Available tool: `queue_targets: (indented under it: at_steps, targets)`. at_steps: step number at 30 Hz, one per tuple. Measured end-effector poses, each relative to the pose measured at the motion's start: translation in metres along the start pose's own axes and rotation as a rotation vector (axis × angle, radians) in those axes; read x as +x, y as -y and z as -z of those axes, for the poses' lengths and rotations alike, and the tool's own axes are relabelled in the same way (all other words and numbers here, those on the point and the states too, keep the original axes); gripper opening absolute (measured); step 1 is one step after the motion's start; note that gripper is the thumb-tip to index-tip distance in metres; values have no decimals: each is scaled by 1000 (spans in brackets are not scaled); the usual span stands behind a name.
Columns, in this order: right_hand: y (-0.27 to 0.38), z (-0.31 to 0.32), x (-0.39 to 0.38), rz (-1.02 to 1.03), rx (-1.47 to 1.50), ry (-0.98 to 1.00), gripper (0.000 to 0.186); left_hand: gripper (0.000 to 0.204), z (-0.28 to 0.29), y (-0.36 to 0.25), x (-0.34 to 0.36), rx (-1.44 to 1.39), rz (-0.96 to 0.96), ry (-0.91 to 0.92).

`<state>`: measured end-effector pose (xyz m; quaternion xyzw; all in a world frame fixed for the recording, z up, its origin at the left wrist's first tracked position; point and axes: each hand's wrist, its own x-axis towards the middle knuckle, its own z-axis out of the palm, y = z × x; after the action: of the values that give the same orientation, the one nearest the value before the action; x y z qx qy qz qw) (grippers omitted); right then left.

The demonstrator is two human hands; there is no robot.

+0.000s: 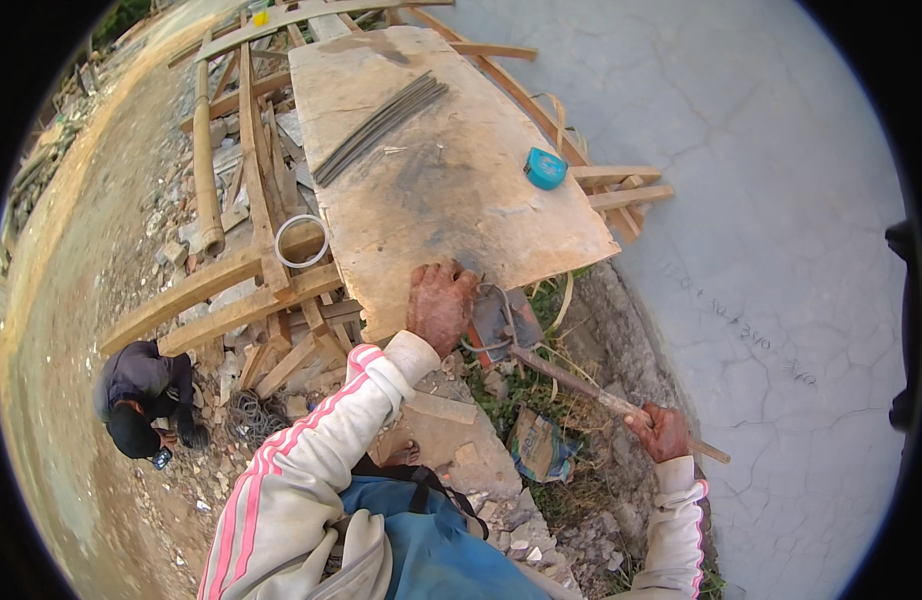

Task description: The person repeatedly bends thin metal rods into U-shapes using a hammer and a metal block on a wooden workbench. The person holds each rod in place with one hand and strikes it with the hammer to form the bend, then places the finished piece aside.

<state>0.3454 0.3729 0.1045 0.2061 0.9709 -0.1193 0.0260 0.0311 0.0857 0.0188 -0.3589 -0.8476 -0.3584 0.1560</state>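
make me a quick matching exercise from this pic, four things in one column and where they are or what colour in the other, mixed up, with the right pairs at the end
Things
1. tape measure
2. thin rods
3. ring
4. long bar

Places and colours
A. gripped in the person's right hand
B. white, just left of the board
C. grey, lying side by side on the far left part of the board
D. blue-green, on the board near its right edge

Right pairs
1-D, 2-C, 3-B, 4-A
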Motion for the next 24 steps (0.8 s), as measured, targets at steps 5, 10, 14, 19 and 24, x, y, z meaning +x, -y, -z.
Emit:
queue_targets:
  at_steps: [5, 10, 14, 19, 24]
  targets:
    - [-6, 2, 6, 16, 9, -13, 66, 21, 1, -1, -1, -2, -4, -3]
    - [-8, 1, 11, 40, -53, -4, 63, 20, 0, 1, 0, 2, -9, -5]
    - [-10, 0, 13, 7, -50, 20, 62, 19, -2, 0, -1, 18, -9, 1]
    - [-8, -10, 7, 9, 36, -11, 61, 18, -2, 0, -1, 7, -1, 1]
    - [-9, -20, 5, 41, 22, -62, 57, 18, -2, 2, 1, -6, 11, 39]
